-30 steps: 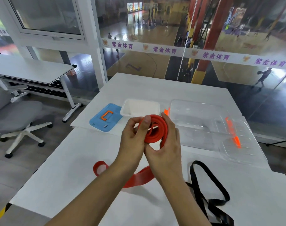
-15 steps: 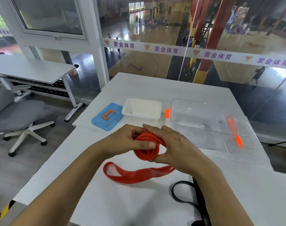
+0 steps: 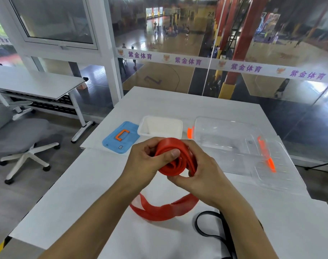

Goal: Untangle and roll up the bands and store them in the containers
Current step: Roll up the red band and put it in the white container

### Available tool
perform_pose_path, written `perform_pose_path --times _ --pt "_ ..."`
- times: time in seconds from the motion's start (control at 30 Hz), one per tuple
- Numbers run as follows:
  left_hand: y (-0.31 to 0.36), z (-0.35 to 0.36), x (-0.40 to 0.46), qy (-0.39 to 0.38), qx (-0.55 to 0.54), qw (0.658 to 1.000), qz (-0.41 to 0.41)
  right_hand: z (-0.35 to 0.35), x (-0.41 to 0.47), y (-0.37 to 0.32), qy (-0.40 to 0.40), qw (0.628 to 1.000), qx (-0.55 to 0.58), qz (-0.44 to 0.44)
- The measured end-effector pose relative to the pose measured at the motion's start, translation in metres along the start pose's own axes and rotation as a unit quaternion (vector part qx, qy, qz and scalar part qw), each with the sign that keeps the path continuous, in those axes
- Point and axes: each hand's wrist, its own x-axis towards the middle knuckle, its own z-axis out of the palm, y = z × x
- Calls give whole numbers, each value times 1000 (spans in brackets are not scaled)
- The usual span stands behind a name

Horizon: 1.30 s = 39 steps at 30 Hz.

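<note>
A red band [image 3: 175,159], partly wound into a coil, was held at the centre of the frame above the table [image 3: 178,101]. The left hand [image 3: 148,163] was curled round the coil's left side, its thumb pressed flat across the front of the windings. The right hand [image 3: 202,171] was wrapped round the coil's right and lower edge, fingers bent under it. The unwound tail of the band hung down below the hands and lay as a loop on the table at lower centre.

Compared with half a second before, the coil had been raised and turned more face-on, the left thumb had been laid over it, and the loose loop had been drawn shorter and closer under the right wrist.

A black band [image 3: 211,232] lay on the table at lower right, partly hidden beneath the right forearm. Beyond the hands, a white tray [image 3: 179,128] stood at centre, with a blue lid [image 3: 112,141] bearing an orange handle to its left. A clear box [image 3: 224,131] stood to the right of the tray, and a clear lid [image 3: 275,174] with orange clips lay farther right, overlapping the box. A grey chair [image 3: 19,135] and another desk [image 3: 38,85] were seen at the left of the frame.
</note>
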Motion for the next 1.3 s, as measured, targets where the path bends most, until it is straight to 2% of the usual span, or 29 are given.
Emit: perform_pose_path --times 0.13,0.27,0.43,0.57,0.73,0.8,0.93,1.03,1.13,1.2,1.3 --pt "5 14 -1 72 -52 996 -8 17 4 -1 60 997 39 -10" --pt "5 19 3 168 -114 977 -62 39 0 2 118 992 41 -16" --pt "-3 28 1 164 -166 967 -99 61 -2 4 187 981 48 6" --pt "-10 36 -2 153 -197 959 -133 65 -1 5 186 981 12 48" --pt "-16 32 -5 96 -193 961 -176 57 2 14 173 984 -5 51" --pt "-17 22 -4 62 -182 961 -200 45 5 18 137 990 -6 42" --pt "-17 -4 0 -42 -94 968 -230 21 7 29 60 998 -25 14" --pt "-13 -21 7 -124 -7 974 -190 11 5 29 -20 999 -28 -3" --pt "-5 -30 13 -202 76 962 -165 10 5 26 -77 996 -52 -15" --pt "-3 -32 16 -215 135 955 -152 11 6 25 -84 995 -57 -20" --pt "-6 -29 14 -177 133 968 -115 12 5 27 -77 996 -43 -22"
